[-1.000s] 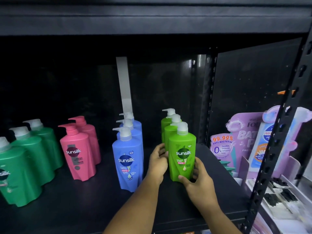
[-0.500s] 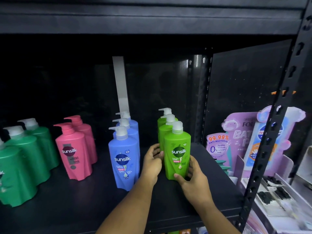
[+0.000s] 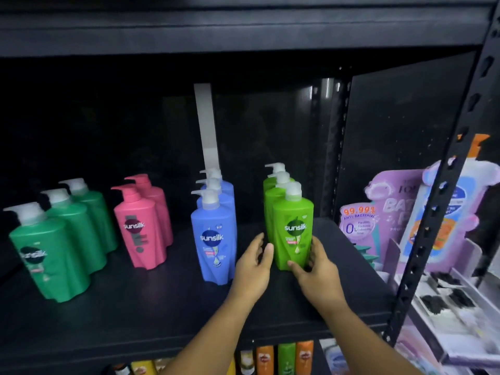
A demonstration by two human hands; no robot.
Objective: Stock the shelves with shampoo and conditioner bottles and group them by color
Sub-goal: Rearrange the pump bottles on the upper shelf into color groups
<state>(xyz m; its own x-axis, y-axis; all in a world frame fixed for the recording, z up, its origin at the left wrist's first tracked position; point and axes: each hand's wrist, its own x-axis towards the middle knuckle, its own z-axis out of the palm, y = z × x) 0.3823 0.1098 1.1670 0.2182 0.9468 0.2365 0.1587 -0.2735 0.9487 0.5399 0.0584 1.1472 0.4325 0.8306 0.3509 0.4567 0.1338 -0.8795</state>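
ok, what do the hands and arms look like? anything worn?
Left hand and right hand are bare: no gloves, and no rings or watch that I can see. Forearms are bare too, with no sleeves in frame.

Bottles (image 3: 213, 239) stand in four rows across the shelf (image 3: 135, 307).

Front lime bottle (image 3: 293, 228) hides rear lime bottles (image 3: 272, 201); seemingly two.
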